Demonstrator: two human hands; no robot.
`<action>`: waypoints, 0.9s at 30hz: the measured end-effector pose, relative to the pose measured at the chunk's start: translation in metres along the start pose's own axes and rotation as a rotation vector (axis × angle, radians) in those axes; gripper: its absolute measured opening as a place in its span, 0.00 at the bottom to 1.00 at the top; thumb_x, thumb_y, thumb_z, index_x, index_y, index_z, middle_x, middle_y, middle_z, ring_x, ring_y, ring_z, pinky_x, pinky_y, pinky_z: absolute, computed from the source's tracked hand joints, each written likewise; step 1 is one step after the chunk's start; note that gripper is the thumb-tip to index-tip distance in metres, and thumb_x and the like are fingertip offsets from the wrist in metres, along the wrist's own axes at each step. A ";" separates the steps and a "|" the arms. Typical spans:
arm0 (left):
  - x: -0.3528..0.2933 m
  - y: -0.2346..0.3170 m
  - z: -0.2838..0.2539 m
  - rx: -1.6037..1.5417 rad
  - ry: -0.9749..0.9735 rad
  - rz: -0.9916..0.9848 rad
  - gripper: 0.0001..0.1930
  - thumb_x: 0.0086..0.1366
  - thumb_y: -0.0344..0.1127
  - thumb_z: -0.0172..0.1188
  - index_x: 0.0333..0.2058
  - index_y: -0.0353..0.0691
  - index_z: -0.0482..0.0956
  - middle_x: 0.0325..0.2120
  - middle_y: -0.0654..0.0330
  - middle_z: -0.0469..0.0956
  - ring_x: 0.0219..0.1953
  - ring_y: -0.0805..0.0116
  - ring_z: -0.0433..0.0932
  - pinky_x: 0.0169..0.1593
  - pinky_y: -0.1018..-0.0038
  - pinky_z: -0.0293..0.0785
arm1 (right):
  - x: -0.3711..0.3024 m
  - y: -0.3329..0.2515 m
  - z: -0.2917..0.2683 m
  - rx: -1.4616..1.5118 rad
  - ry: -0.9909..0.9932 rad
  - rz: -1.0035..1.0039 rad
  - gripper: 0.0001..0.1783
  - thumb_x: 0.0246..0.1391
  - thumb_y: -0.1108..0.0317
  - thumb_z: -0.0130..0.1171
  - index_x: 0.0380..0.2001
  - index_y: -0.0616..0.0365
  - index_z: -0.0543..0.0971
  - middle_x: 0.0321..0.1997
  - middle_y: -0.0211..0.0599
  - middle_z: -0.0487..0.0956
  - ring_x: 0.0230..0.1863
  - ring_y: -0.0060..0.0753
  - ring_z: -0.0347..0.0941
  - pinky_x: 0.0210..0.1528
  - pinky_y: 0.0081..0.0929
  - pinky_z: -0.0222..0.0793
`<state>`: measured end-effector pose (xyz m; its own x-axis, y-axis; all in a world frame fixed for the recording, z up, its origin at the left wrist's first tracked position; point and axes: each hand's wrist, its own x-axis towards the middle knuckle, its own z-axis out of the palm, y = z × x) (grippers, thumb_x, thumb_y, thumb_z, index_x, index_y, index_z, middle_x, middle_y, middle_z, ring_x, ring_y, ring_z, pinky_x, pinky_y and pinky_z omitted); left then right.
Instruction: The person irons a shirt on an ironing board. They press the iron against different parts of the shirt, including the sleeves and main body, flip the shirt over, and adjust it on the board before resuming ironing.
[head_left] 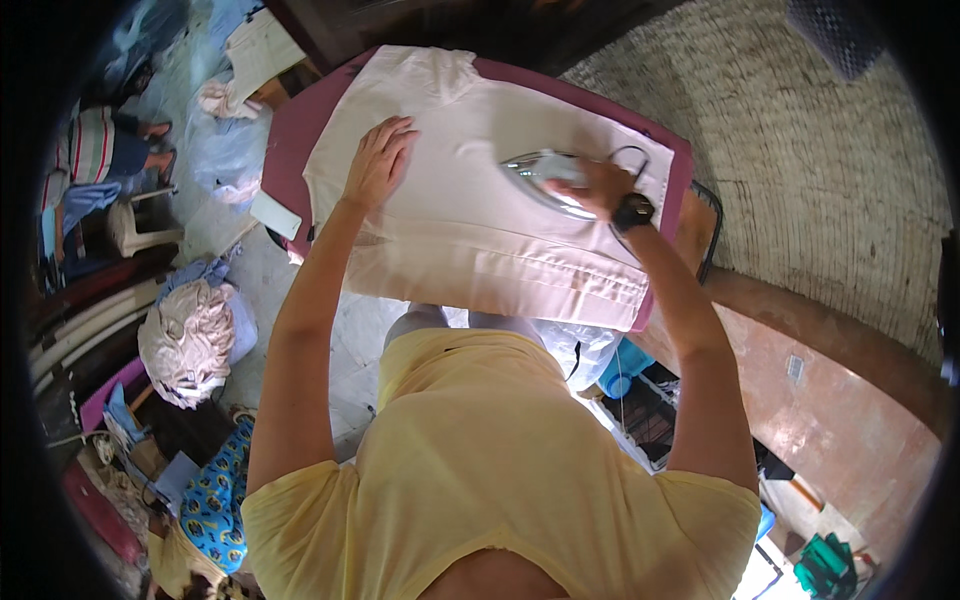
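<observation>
A pale pink shirt (440, 190) lies spread over a maroon-covered ironing board (288, 140), its short sleeve at the far end and a folded band along the near side. My right hand (592, 188), with a black watch on the wrist, is closed round the handle of a clothes iron (535, 172). The iron's soleplate is down on the right part of the shirt, and its tip points left. Flat on the cloth at the left rests my left hand (380, 165), fingers stretched out and holding nothing. The iron and right hand are slightly blurred.
A white phone-like slab (275, 215) sits at the board's left edge. The iron's dark cord (632, 150) loops beside my right hand. A heap of pale clothes (187, 343) stands on the left. A seated person (110, 150) is at far left, near plastic bags (225, 145). A wall (800, 390) bounds the right.
</observation>
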<state>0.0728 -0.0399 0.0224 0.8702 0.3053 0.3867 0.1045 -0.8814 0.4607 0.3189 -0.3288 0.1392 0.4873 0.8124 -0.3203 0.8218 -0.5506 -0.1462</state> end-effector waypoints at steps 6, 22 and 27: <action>0.005 0.008 0.014 0.106 -0.050 -0.007 0.18 0.66 0.34 0.49 0.55 0.49 0.70 0.59 0.64 0.65 0.65 0.59 0.59 0.66 0.58 0.54 | -0.037 0.141 0.004 0.123 0.056 0.322 0.47 0.44 0.21 0.48 0.47 0.53 0.80 0.30 0.51 0.82 0.38 0.52 0.80 0.43 0.41 0.76; 0.010 0.008 0.011 0.078 -0.095 -0.017 0.18 0.69 0.44 0.46 0.55 0.49 0.71 0.60 0.62 0.65 0.64 0.56 0.60 0.65 0.58 0.55 | 0.083 -0.020 -0.004 0.080 0.206 0.124 0.24 0.64 0.52 0.38 0.45 0.58 0.78 0.35 0.50 0.82 0.40 0.53 0.80 0.44 0.48 0.76; 0.013 0.009 0.016 0.044 -0.077 0.023 0.18 0.69 0.45 0.46 0.54 0.48 0.72 0.59 0.61 0.66 0.63 0.55 0.61 0.64 0.57 0.55 | -0.024 0.159 0.033 -0.273 0.294 0.125 0.18 0.54 0.67 0.54 0.46 0.64 0.70 0.27 0.43 0.79 0.30 0.45 0.80 0.30 0.39 0.77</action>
<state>0.0924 -0.0502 0.0188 0.9069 0.2576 0.3335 0.1034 -0.9033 0.4164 0.4285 -0.4426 0.0930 0.6192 0.7845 -0.0336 0.7799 -0.6094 0.1429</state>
